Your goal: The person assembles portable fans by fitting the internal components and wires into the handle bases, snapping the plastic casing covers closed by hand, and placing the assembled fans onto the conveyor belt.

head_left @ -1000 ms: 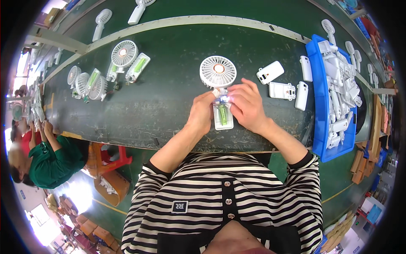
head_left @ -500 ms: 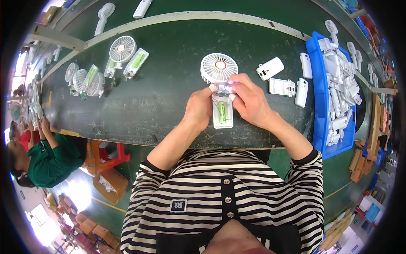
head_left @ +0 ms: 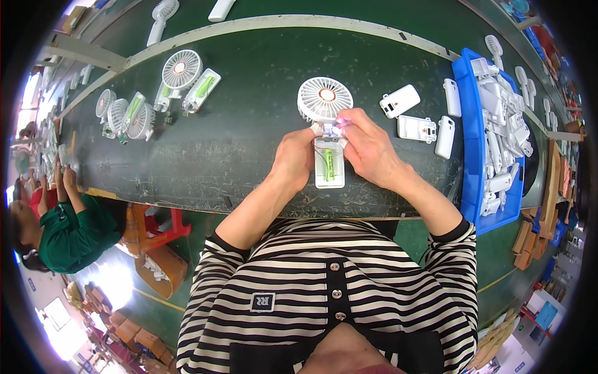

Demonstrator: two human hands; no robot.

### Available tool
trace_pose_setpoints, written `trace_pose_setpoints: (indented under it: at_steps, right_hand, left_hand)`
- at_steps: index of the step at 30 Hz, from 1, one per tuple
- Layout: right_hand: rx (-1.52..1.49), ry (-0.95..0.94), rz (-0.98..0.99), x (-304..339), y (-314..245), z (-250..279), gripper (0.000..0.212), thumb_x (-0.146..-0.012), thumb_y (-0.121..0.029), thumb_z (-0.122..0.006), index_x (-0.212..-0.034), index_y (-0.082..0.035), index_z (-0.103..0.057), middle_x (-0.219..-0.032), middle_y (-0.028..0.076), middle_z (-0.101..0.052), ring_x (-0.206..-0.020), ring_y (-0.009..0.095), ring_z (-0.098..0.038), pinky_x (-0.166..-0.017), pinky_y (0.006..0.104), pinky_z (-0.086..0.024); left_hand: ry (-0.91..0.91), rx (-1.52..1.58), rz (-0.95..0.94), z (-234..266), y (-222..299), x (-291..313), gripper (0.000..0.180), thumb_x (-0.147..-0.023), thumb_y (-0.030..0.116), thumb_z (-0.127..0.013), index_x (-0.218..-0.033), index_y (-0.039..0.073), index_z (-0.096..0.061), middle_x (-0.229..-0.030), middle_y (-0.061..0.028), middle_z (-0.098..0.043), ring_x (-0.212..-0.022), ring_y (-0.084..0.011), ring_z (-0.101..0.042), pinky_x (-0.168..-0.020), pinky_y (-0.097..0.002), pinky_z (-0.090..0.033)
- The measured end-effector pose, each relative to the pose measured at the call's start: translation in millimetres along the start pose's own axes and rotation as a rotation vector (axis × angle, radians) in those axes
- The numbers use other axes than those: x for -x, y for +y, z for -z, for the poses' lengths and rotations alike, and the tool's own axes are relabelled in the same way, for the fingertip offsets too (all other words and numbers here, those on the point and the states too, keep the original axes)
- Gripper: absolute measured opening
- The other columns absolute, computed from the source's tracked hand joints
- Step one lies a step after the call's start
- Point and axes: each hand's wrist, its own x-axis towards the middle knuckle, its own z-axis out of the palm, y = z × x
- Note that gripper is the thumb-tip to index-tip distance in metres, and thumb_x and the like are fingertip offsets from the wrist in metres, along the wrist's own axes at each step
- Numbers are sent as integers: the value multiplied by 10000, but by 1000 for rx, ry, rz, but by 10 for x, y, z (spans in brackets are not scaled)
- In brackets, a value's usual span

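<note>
A white handheld fan (head_left: 325,98) lies on the dark green table in front of me, its round grille away from me. Its handle is uncovered and shows a green battery (head_left: 329,163) with a thin dark wire beside it. My left hand (head_left: 295,154) pinches the left side of the neck between grille and handle. On the right of the same neck, my right hand (head_left: 372,147) has thumb and fingers closed on it; a small purplish light glows there. The fingertips wear white coverings and hide the part between them.
Several white handle covers (head_left: 400,101) lie to the right, beside a blue bin (head_left: 468,143) full of white casings. More uncovered fans (head_left: 182,70) with green batteries rest at the left. Behind a pale rail (head_left: 299,23), other fans lie. A co-worker in green (head_left: 78,237) sits far left.
Both hands stay at the fan's neck, with only slight finger shifts. Beyond the rail, the fan and white piece have moved to the right. The co-worker's hands have shifted.
</note>
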Motion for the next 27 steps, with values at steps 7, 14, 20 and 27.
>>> trace_pose_setpoints:
  at_steps: [7,14,20,27]
  right_hand:
    - [38,1,-25,75,67,-99,220,-669,77,-549,-886,56,-515,-1051,157,-490,-885,318,-547,-696,361,-485]
    - [197,-92,126,11,-13,-55,167,-765,-30,-478,-901,60,-509,-1000,167,-503,-840,312,-530,-683,391,-476]
    - [239,-158,101,20,-5,-67,156,-740,-46,-495,-865,47,-511,-964,154,-484,-821,291,-518,-657,382,-467]
    - [240,-188,92,47,36,-121,161,-739,-46,-498,-860,61,-504,-901,158,-495,-797,293,-514,-674,375,-460]
  left_hand:
    - [6,-49,21,136,-85,-81,255,-877,172,-473,-954,-55,-561,-880,-114,-602,-795,-195,-591,-665,-327,-485]
    - [-2,-35,28,93,-62,-21,256,-883,165,-464,-991,-49,-553,-900,-112,-594,-784,-185,-586,-669,-351,-501]
    - [-38,-22,88,179,-26,-40,255,-880,173,-489,-1008,-36,-558,-909,-98,-602,-808,-181,-593,-691,-342,-507]
    - [-45,-205,44,236,-133,-58,210,-821,91,-587,-986,-39,-587,-881,-84,-629,-749,-159,-616,-669,-288,-522]
